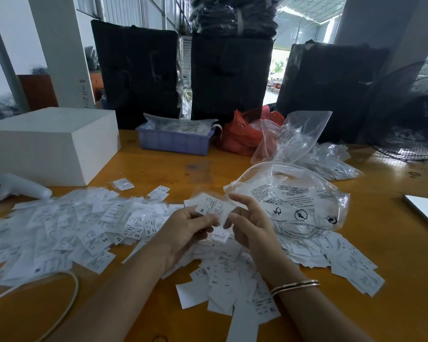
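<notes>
Several small white size labels in clear sleeves lie spread over the wooden table [178, 169], in a big pile [67, 230] at the left and a smaller heap [227, 282] near me. My left hand [183, 233] and my right hand [247, 223] meet above the table and together pinch a white label marked M [211, 206]. A second small label [220, 234] shows just below the fingers. A clear printed plastic bag [294, 203] lies open right behind my right hand.
A white box [47, 144] stands at the left with a white controller [10, 191] before it. A blue tray [173, 139], a red bag [240, 137] and more clear bags [307, 141] sit further back. Black bundles [139, 70] line the far edge; a fan [410, 114] stands right.
</notes>
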Demonstrator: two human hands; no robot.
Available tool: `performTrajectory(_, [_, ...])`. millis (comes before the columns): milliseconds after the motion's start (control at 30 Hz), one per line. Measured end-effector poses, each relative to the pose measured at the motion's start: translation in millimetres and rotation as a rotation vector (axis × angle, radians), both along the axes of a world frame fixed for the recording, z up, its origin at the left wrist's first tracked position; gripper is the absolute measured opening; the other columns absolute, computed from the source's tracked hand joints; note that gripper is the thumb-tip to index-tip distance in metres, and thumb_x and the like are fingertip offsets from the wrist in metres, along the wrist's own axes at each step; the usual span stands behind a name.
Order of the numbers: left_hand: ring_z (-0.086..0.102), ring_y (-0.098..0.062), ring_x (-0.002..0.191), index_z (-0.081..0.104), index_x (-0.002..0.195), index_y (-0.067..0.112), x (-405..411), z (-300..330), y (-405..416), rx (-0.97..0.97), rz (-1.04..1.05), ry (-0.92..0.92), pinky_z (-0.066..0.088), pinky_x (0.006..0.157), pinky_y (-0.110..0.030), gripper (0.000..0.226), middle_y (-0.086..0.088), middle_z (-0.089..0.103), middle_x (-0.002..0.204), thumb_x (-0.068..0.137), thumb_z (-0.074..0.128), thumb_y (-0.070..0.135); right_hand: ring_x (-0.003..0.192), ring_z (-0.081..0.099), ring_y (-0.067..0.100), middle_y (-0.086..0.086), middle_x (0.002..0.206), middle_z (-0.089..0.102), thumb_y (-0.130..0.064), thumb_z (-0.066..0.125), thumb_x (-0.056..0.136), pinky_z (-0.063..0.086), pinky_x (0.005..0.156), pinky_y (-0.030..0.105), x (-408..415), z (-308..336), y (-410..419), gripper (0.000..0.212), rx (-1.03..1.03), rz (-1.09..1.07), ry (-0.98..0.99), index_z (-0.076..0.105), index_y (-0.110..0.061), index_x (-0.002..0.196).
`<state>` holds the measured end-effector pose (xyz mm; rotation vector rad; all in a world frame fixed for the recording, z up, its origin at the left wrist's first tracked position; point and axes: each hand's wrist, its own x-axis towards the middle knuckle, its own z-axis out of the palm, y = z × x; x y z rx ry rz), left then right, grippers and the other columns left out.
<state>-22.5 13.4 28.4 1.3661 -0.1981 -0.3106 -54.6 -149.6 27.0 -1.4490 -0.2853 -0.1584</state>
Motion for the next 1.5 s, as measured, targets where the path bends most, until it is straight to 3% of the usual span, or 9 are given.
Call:
performTrajectory(167, [0.064, -0.006, 0.064, 0.070, 0.095, 0.013, 1, -1, 3, 0.079, 0.000, -0.043, 0.050, 0.059, -0.019, 0.019, -0.001, 0.073, 0.077, 0.077, 0.074, 0.014, 0.041, 0.042, 0.000, 0.002, 0.067, 0.067, -0.007, 0.060, 0.089, 0.032, 0.041, 0.010, 1, 0, 2, 0.012, -0.092, -0.024, 0.063, 0.066, -0.015, 0.085])
performTrajectory(500, [0.069, -0.006, 0.070, 0.064, 0.097, 0.020, 1, -3, 0, 0.308, 0.032, -0.167, 0.052, 0.060, -0.017, 0.023, 0.006, 0.074, 0.078, 0.078, 0.077, 0.023, 0.042, 0.048, -0.003, -0.004, 0.058, 0.063, -0.008, 0.058, 0.090, 0.035, 0.044, 0.007, 4, -3, 4, 0.017, -0.228, -0.131, 0.028, 0.068, -0.016, 0.079])
performTrajectory(600, [0.069, -0.007, 0.073, 0.066, 0.094, 0.015, 2, -2, 0, 0.227, 0.065, -0.157, 0.053, 0.062, -0.020, 0.023, 0.005, 0.074, 0.078, 0.080, 0.071, 0.032, 0.041, 0.040, 0.002, -0.003, 0.058, 0.062, -0.010, 0.057, 0.089, 0.032, 0.042, 0.014, 6, -5, 1, 0.020, -0.221, -0.197, 0.071, 0.066, -0.019, 0.074])
performTrajectory(700, [0.069, -0.010, 0.075, 0.069, 0.094, 0.011, 6, -2, 3, 0.167, 0.152, -0.160, 0.052, 0.064, -0.020, 0.012, 0.000, 0.072, 0.080, 0.087, 0.067, 0.021, 0.044, 0.040, 0.005, -0.003, 0.059, 0.062, -0.012, 0.060, 0.088, 0.033, 0.042, 0.018, 8, -7, -2, 0.014, -0.184, -0.232, 0.080, 0.063, -0.020, 0.078])
performTrajectory(833, [0.070, -0.010, 0.072, 0.069, 0.090, 0.011, 6, -6, 0, 0.177, 0.169, -0.171, 0.051, 0.060, -0.016, 0.006, 0.004, 0.072, 0.073, 0.086, 0.067, 0.014, 0.060, 0.054, 0.006, -0.007, 0.072, 0.061, -0.014, 0.067, 0.085, 0.043, 0.054, 0.019, 11, -8, 1, 0.021, -0.208, -0.317, -0.020, 0.048, -0.024, 0.088])
performTrajectory(933, [0.070, -0.010, 0.072, 0.069, 0.090, 0.011, 7, -7, -1, 0.163, 0.185, -0.166, 0.051, 0.059, -0.015, 0.006, 0.005, 0.072, 0.072, 0.085, 0.068, 0.015, 0.073, 0.058, -0.001, -0.009, 0.077, 0.061, -0.013, 0.070, 0.082, 0.046, 0.063, 0.014, 11, -8, 2, 0.018, -0.257, -0.360, -0.092, 0.054, -0.022, 0.084])
performTrajectory(1133, [0.071, -0.010, 0.073, 0.069, 0.090, 0.014, 9, -8, 1, 0.159, 0.199, -0.178, 0.051, 0.059, -0.015, 0.006, 0.004, 0.074, 0.076, 0.084, 0.069, 0.015, 0.064, 0.057, -0.002, -0.009, 0.077, 0.066, -0.028, 0.069, 0.083, 0.045, 0.057, 0.022, 12, -8, 0, 0.010, -0.273, -0.337, 0.026, 0.064, -0.027, 0.092])
performTrajectory(1200, [0.071, -0.009, 0.074, 0.069, 0.091, 0.016, 8, -8, 1, 0.200, 0.200, -0.195, 0.051, 0.059, -0.014, 0.006, 0.006, 0.074, 0.077, 0.085, 0.068, 0.016, 0.057, 0.056, -0.004, -0.011, 0.072, 0.068, -0.027, 0.068, 0.084, 0.043, 0.055, 0.015, 10, -7, 0, 0.002, -0.297, -0.298, 0.031, 0.068, -0.025, 0.084])
performTrajectory(1500, [0.066, -0.001, 0.068, 0.068, 0.084, 0.029, 10, -11, 0, 0.356, 0.251, -0.325, 0.051, 0.060, -0.015, 0.009, 0.013, 0.069, 0.070, 0.088, 0.066, 0.022, 0.046, 0.050, -0.007, -0.020, 0.057, 0.061, -0.031, 0.071, 0.082, 0.035, 0.051, 0.009, 13, -10, 0, 0.018, -0.403, -0.354, 0.064, 0.065, -0.022, 0.068])
